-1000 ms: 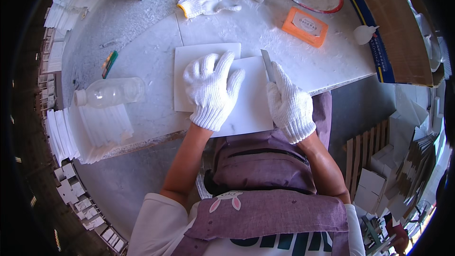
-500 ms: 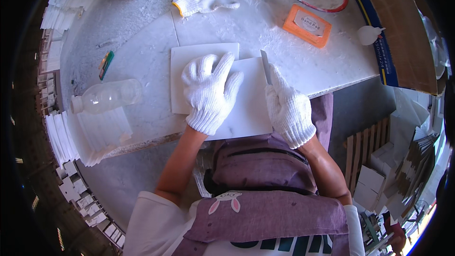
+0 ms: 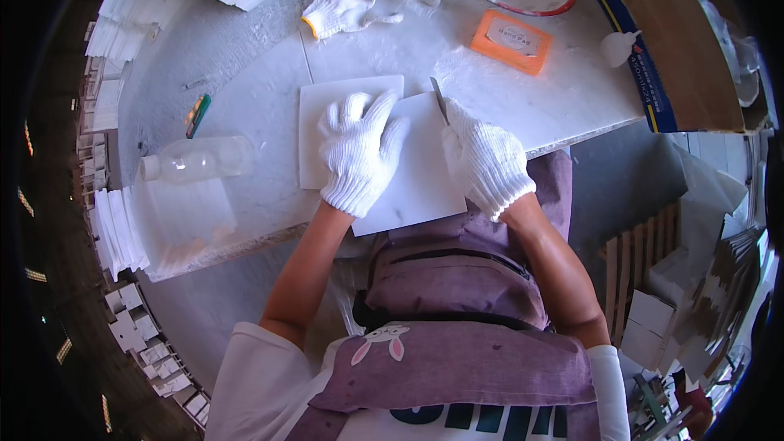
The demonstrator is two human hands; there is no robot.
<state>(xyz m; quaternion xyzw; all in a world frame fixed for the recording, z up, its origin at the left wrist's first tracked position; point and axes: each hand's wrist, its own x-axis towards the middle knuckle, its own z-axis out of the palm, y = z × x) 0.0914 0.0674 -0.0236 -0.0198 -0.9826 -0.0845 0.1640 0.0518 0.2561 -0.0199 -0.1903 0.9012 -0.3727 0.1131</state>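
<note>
Two white square tiles lie overlapped at the front of the worktable. My left hand (image 3: 359,153), in a white knit glove, rests with spread fingers across both. The upper tile (image 3: 420,188) sits turned on the lower tile (image 3: 311,147) and sticks out past the table's front edge. My right hand (image 3: 488,162), gloved alike, is closed on a thin flat grey metal strip (image 3: 438,100), perhaps a file or a blade. That strip stands along the upper tile's right edge. My glove hides its lower end.
On the pale worktable (image 3: 269,57) lie a clear plastic bottle (image 3: 200,158), a green cutter (image 3: 198,116), spare gloves (image 3: 343,4), an orange hand pad packet (image 3: 512,41), a red-rimmed round tray (image 3: 549,11) and a small white squeeze bottle (image 3: 618,49). A cardboard box (image 3: 694,73) stands at the right.
My right hand and the strip have moved farther up along the tile's edge. The upper tile has turned slightly counterclockwise. My left hand stays on the tiles. The whole view has shifted a little.
</note>
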